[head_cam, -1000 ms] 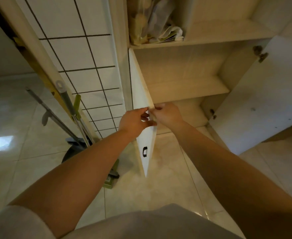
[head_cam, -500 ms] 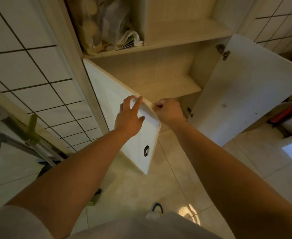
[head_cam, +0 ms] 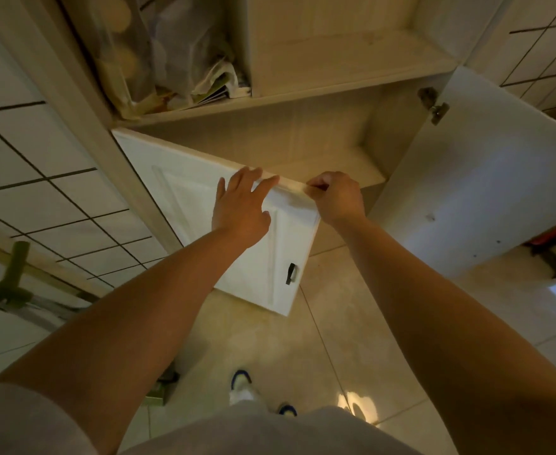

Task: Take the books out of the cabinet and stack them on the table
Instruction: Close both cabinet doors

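While both hands work the left door [head_cam: 204, 205] | left hand [head_cam: 240, 208] flat on it, fingers straight | right hand [head_cam: 335, 198] pinches its top edge | next: reach books [head_cam: 217, 90] above door

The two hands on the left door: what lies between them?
In the head view, only the door's top edge runs between the left hand and the right hand.

Glossy beige floor [head_cam: 352, 323], white tiled wall [head_cam: 40, 165].
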